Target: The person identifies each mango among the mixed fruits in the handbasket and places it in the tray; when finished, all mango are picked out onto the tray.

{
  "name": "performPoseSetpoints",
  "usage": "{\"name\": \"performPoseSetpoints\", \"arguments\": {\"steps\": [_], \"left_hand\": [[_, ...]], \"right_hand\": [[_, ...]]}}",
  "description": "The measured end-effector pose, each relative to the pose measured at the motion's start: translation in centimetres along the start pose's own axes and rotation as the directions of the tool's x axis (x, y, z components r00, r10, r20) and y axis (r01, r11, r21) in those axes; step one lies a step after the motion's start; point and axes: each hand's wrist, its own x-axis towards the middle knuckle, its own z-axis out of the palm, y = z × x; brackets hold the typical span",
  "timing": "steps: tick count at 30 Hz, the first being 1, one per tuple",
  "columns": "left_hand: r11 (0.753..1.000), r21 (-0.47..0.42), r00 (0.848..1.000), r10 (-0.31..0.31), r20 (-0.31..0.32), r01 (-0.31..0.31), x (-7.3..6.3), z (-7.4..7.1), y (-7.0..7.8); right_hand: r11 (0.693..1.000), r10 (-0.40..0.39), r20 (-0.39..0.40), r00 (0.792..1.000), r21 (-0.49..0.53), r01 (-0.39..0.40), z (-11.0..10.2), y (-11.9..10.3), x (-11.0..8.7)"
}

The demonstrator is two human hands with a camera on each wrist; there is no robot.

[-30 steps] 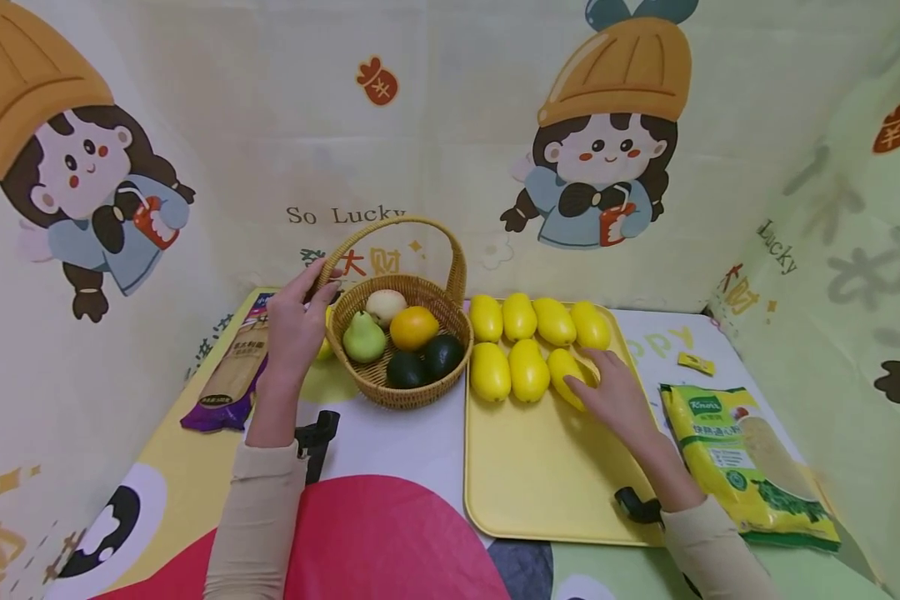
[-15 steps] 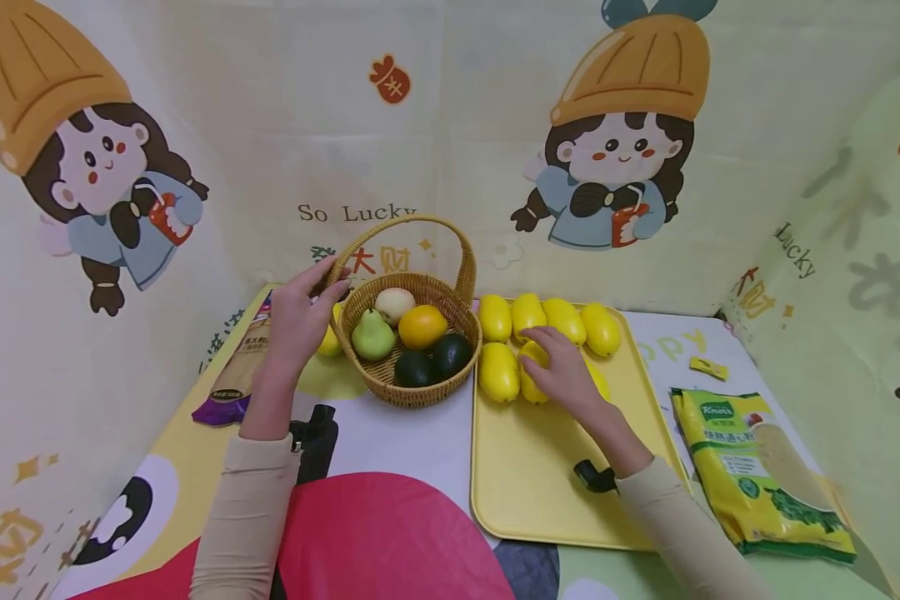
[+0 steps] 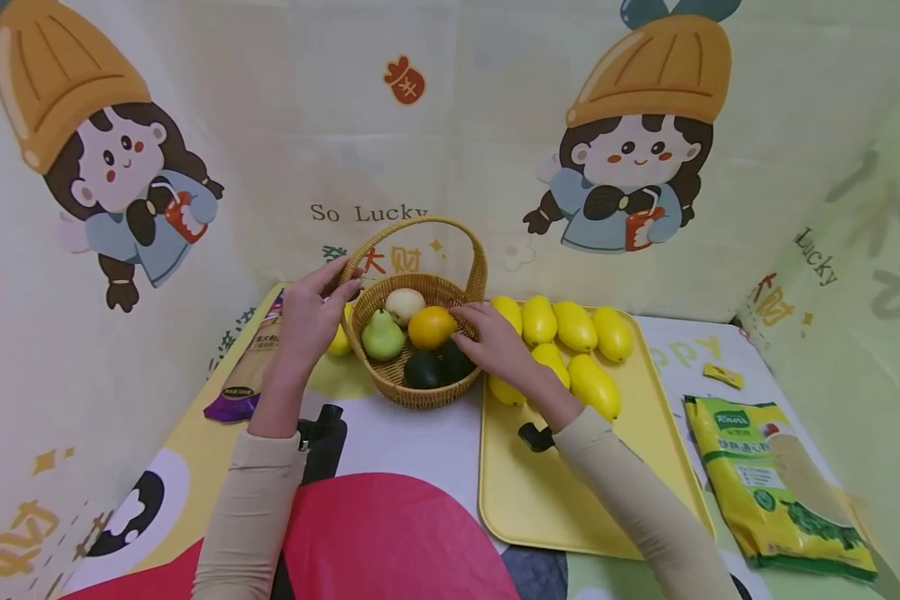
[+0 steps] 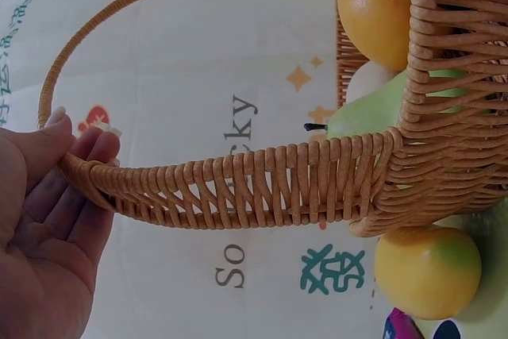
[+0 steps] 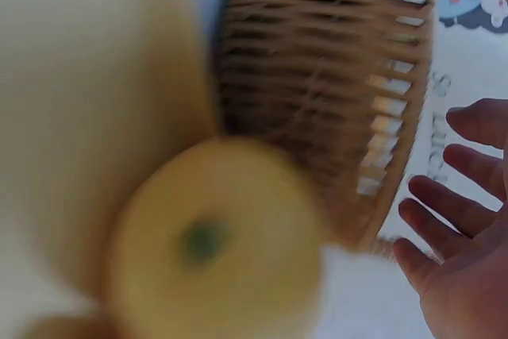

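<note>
In the head view, my left hand (image 3: 311, 312) holds the left side of the handle of a wicker basket (image 3: 423, 398). Thumb and fingers curl about the handle (image 4: 238, 188) in the left wrist view. Inside lie a green pear (image 3: 382, 336), an orange (image 3: 429, 328), a pale round fruit (image 3: 405, 307) and dark green avocado-like fruits (image 3: 423, 370). My right hand (image 3: 498, 342) reaches over the basket's right rim, fingertips near the orange. Its fingers are spread with nothing between them in the right wrist view, beside the basket wall (image 5: 317, 77).
A yellow tray (image 3: 555, 492) right of the basket bears two rows of yellow oval fruits (image 3: 592, 386). Farther right lie a Knorr bag (image 3: 780, 483) and a small yellow packet (image 3: 723, 375). Left of the basket are a noodle pack (image 3: 251, 367) and a yellow fruit (image 4: 429, 271).
My right hand has moved left from the yellow fruits on the tray to the basket's right rim. A front-row yellow fruit has shifted a little. My left hand stays on the handle.
</note>
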Motion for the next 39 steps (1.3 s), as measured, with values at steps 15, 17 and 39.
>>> {"name": "performPoseSetpoints", "arguments": {"steps": [15, 17, 39], "left_hand": [[1.000, -0.019, 1.000, -0.006, -0.013, 0.006, 0.5, -0.5, 0.2], [0.999, -0.031, 1.000, -0.013, -0.012, 0.012, 0.5, -0.5, 0.3], [0.991, -0.125, 0.998, -0.057, -0.005, 0.056, 0.6, -0.3, 0.4]], "right_hand": [[0.989, -0.139, 0.147, 0.979, 0.079, 0.129, 5.5, -5.3, 8.1], [0.987, -0.148, 0.156, 0.977, 0.082, 0.136, 6.0, -5.8, 8.9], [0.992, -0.111, 0.406, 0.907, 0.093, 0.080, 6.2, -9.3, 14.2]]}}
